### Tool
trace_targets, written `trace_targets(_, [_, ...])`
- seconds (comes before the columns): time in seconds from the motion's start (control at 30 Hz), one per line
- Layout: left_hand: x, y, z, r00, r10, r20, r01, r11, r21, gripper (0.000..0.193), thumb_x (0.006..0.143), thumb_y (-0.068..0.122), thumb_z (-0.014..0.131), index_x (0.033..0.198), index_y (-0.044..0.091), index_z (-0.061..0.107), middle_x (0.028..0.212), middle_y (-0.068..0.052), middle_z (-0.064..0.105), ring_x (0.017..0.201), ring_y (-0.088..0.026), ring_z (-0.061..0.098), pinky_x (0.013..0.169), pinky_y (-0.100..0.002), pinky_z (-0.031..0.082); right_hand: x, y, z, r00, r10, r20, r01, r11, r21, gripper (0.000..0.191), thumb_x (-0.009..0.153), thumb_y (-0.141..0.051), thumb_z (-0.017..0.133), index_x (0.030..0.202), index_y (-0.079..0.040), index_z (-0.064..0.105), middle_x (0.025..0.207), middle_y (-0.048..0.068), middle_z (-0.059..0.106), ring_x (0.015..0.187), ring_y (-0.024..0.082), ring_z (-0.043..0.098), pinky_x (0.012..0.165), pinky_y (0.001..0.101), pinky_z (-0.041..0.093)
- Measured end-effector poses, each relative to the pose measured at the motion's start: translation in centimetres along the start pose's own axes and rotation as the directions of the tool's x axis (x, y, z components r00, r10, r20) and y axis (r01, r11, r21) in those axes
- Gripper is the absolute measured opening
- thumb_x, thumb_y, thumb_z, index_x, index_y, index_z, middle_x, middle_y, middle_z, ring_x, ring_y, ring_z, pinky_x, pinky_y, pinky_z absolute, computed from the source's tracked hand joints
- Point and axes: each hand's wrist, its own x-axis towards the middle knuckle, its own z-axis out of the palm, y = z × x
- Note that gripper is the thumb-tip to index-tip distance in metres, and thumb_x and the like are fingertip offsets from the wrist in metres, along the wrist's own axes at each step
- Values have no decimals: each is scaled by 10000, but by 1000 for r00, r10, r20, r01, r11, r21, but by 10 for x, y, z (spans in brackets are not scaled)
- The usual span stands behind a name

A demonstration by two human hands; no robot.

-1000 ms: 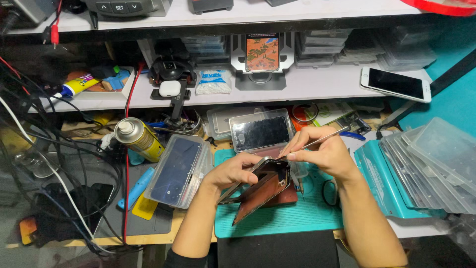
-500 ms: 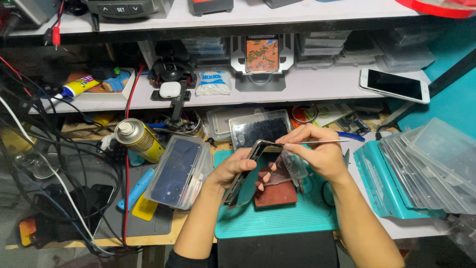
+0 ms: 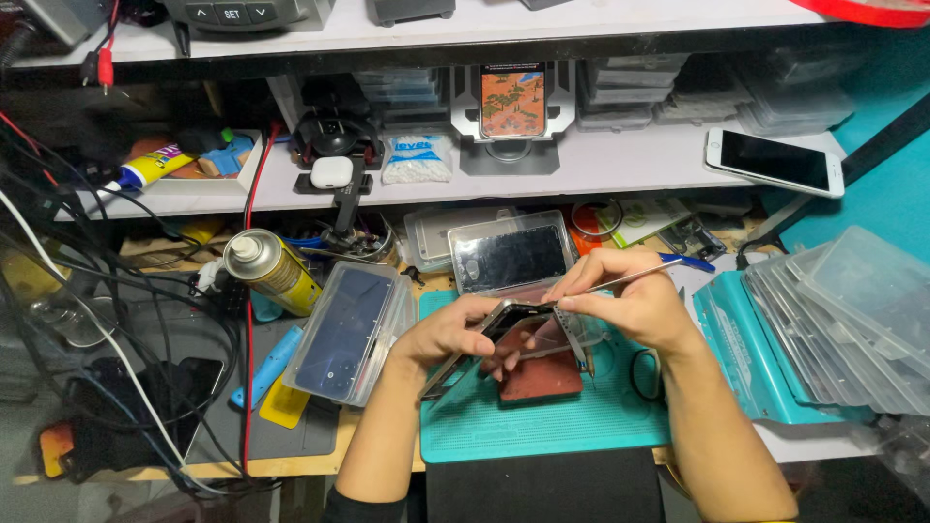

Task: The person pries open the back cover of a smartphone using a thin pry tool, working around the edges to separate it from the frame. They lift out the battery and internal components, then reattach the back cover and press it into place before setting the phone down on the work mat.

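Two hands at an opened phone over the teal mat

Left hand point(image 3: 441, 334) grips the dark opened smartphone with a silver frame point(image 3: 504, 324), tilted above the teal rubber work mat point(image 3: 542, 426). Right hand point(image 3: 630, 305) pinches thin metal tweezers point(image 3: 644, 275), tip at the phone's upper edge. A reddish-brown pad point(image 3: 538, 378) lies on the mat beneath the phone. Left of the mat sits a clear plastic case holding a dark phone point(image 3: 349, 334), then a yellow spray can point(image 3: 271, 271). Judging by the pose, this is the prying or picking stage; the following move would call for a steady, light tip.
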Motion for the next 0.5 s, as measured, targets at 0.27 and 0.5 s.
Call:
trace_targets(0.27, [3, -14, -11, 1000, -4, 12, 4, 999, 38, 842, 700, 420, 896, 1340, -60, 631, 1247, -75, 683, 1146, -146, 621, 1026, -277, 480, -1, 5, -5, 996, 59, 72, -65, 994, 88, 164, 807, 112, 751, 762, 4, 637, 876, 177, 763, 871, 270, 772, 799, 369, 618])
trace_targets(0.5, [1, -8, 4, 1000, -7, -3, 6, 972, -235, 853, 748, 385, 896, 1374, -78, 549, 1134, -159, 682, 923, -249, 674, 757, -360, 598, -6, 9, 2, 997, -72, -38, 73, 997, 29, 121, 837, 97, 728, 811, 16, 642, 925, 172, 755, 929, 268, 755, 832, 370, 613])
